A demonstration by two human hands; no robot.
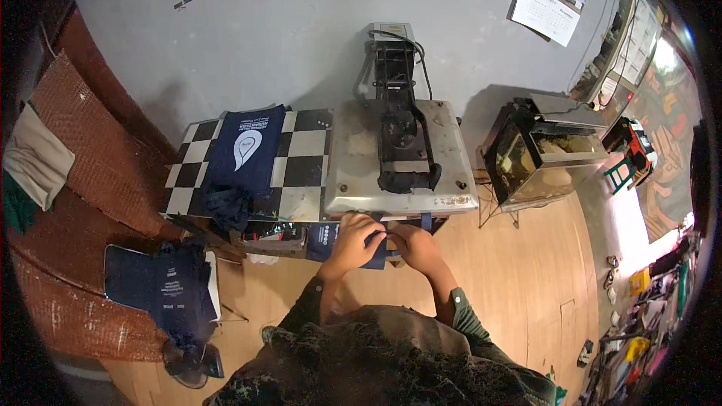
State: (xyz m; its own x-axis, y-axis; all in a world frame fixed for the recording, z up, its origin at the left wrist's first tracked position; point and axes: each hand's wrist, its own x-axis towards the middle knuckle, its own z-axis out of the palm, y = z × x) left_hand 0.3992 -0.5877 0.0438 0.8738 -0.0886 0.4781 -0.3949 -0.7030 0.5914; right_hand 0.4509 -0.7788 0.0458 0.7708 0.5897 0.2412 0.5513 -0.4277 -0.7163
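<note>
Dark shirt fabric [391,365] is being worn nearest the camera. Ahead, the left hand [350,244] and right hand [416,248] are being held with fingers curled, tips almost meeting; whether anything is being pinched cannot be told. Beneath them, navy cloth [319,239] is being partly covered, its visible part running mainly left to right and reaching past the left hand, the nearer one. Its far side is being hidden by the hands and the metal press [353,162] just beyond.
</note>
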